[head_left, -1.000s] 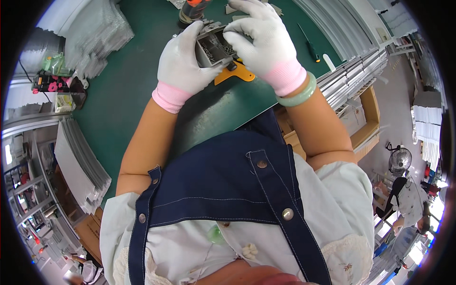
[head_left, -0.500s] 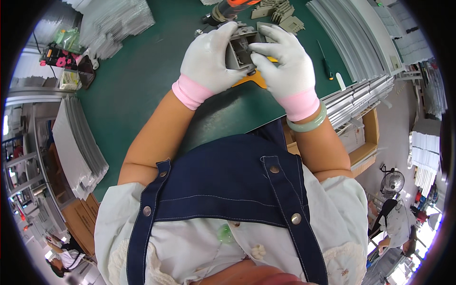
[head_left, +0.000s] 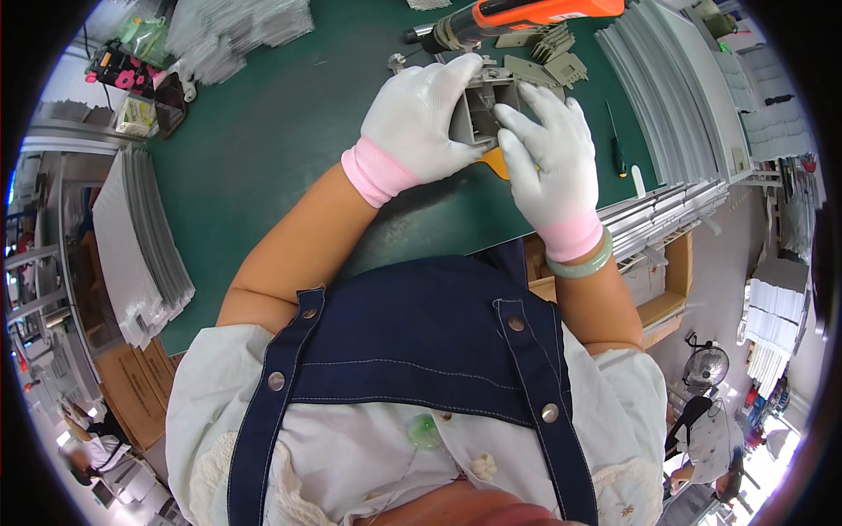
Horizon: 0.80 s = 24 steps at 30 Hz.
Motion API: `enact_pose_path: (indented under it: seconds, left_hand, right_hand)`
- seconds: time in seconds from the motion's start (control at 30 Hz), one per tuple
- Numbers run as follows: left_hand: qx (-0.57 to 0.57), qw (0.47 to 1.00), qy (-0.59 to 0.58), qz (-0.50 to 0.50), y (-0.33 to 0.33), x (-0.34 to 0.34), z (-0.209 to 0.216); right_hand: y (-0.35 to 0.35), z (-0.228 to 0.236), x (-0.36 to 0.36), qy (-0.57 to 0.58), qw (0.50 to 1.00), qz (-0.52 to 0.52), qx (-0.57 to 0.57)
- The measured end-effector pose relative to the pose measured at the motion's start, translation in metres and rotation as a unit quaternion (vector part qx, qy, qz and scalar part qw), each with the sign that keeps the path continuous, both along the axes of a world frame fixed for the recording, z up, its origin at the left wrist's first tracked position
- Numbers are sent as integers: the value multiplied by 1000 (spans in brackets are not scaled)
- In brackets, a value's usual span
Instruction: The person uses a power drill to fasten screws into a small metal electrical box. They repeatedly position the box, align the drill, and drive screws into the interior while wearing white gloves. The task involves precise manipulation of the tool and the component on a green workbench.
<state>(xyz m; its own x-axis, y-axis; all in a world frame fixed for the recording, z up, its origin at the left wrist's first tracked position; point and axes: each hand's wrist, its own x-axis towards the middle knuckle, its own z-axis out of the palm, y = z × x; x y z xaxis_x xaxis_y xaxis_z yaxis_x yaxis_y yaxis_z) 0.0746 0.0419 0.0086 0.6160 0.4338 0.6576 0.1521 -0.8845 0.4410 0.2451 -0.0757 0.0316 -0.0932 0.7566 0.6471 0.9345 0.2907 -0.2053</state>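
A grey box-shaped plastic housing (head_left: 480,124) with inner walls is tilted above the green table, its open side facing me. My left hand (head_left: 423,118), in a white glove with a pink cuff, is closed around the housing's left side. My right hand (head_left: 554,153), gloved alike, has its fingertips at the right edge, index finger and thumb in front of the opening. Any small part between those fingers is hidden. Beneath the housing, a yellow-orange piece (head_left: 497,163) shows in part. Just beyond lies an orange-and-black power driver (head_left: 491,22).
Several beige plastic parts (head_left: 553,63) lie behind my right hand. A screwdriver (head_left: 617,149) rests on the green table (head_left: 263,149) at the right. Long silvery strips (head_left: 662,96) are stacked along the right edge; clear-wrapped sheets (head_left: 140,237) stand at the left.
The whole view has shifted, so more of the power driver shows. The housing and both hands appear farther right. My right index finger and thumb have drawn slightly down along the housing's edge.
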Motion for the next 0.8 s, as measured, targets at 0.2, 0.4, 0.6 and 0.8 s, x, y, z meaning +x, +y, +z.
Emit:
enact_pose_path:
  seconds: [0.2, 0.4, 0.6, 0.8]
  left_hand:
    - [-15, 1000, 22, 14, -1, 0, 1]
    - [-22, 1000, 18, 5, -1, 0, 10]
    - [-4, 1000, 12, 24, -1, 5, 8]
    - [-39, 997, 61, 5, -11, 6, 11]
  right_hand:
    - [-15, 2, -14, -26, 997, -32, -61]
    - [0, 9, 2, 21, 1000, 12, 19]
    - [28, 45, -13, -44, 971, 18, -235]
    - [53, 74, -3, -62, 869, 75, -485]
